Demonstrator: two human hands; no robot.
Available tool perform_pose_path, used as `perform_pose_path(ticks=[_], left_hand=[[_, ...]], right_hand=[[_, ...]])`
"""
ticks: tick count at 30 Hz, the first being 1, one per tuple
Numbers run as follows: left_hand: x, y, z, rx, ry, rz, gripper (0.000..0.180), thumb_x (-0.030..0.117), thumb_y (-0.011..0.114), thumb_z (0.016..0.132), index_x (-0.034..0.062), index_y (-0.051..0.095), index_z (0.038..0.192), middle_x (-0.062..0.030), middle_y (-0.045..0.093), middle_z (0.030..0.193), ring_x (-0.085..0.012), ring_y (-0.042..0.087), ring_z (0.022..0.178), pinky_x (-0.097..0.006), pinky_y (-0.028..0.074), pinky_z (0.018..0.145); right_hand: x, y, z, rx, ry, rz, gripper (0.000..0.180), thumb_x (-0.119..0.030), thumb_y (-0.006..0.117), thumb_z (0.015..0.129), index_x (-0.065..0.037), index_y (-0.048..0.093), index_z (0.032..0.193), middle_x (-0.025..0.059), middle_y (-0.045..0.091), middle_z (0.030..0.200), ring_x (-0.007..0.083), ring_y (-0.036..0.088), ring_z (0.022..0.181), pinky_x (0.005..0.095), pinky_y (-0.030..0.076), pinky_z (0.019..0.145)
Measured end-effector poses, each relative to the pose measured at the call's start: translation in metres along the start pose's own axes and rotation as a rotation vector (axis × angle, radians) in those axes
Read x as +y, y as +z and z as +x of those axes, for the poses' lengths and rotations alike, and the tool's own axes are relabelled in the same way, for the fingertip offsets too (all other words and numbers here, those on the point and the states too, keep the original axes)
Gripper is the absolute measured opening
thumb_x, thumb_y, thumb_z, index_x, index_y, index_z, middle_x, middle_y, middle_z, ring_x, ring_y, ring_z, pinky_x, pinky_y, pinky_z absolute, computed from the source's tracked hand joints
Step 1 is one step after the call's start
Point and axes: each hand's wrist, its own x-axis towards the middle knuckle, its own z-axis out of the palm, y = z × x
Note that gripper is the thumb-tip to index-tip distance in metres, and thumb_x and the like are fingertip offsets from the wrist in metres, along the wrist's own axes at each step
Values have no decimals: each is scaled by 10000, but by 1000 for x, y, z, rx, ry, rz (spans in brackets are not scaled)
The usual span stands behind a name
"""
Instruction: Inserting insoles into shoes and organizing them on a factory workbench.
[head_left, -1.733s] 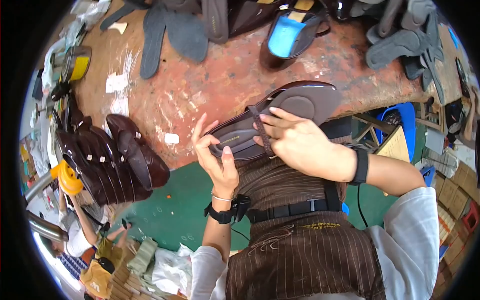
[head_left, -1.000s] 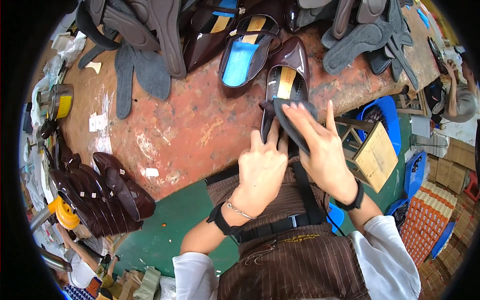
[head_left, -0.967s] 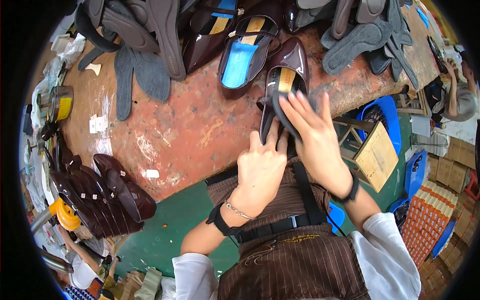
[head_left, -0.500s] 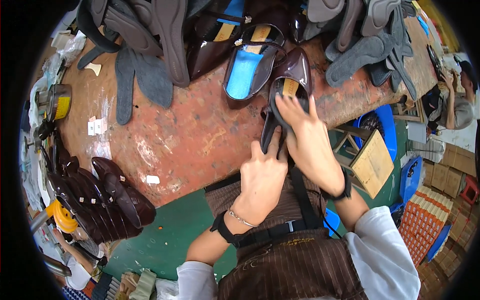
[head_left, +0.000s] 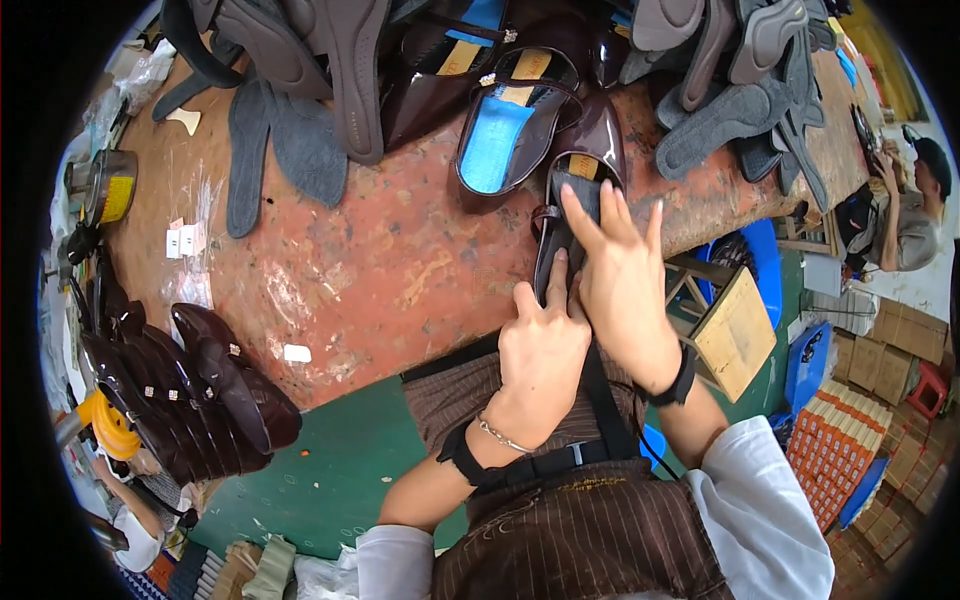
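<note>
While my left hand [head_left: 545, 350] pins the dark brown shoe [head_left: 570, 215] at the desk [head_left: 380, 270] edge so it cannot slide, my right hand [head_left: 625, 285] lies flat, its grip spread wide, pressing the grey insole [head_left: 578, 190] inside.

dark brown shoe [head_left: 583, 170]: glossy, patent-like upper, matt grey insole | neighbouring shoe [head_left: 507, 140]: same gloss, smooth blue lining | workbench [head_left: 380, 270]: rough, worn reddish top with pale scuffs | loose insoles [head_left: 300, 150]: matt grey, felt-like | stacked shoes [head_left: 190, 400]: shiny dark brown | tin [head_left: 105, 185]: dull metal | apron [head_left: 590, 540]: striped brown cloth
</note>
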Motion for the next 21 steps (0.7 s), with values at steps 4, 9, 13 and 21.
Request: perform_pose_path(ticks=[4,9,13,21], left_hand=[[-3,-2,1,-14,34,4,432,61,745,661,21,715,1089,-119,568,1394,-305,593,932,-308,601,595],[-8,-7,-1,12,52,1,392,54,729,650,18,735,1040,-120,567,1400,-251,583,899,-259,589,589],[-11,-5,-1,-31,82,-30,417,47,730,639,14,732,1055,-115,564,1397,-253,584,911,-261,591,591],[-13,-7,-1,-43,49,-52,537,102,784,653,45,689,1179,-113,543,1410,-297,580,949,-327,593,624]], right_hand=[[2,18,20,79,-1,53,562,20,542,789,42,495,1348,290,575,1242,421,545,1198,606,237,1145],[1,15,32,-4,4,42,574,11,523,800,146,413,1346,312,559,1241,436,537,1194,579,253,1150],[-1,19,4,13,-42,-108,654,-53,542,797,244,350,1347,392,540,1223,455,551,1197,581,249,1151],[6,10,13,-17,-95,218,699,73,495,700,271,276,1334,470,425,1280,560,381,1300,611,201,1157]])
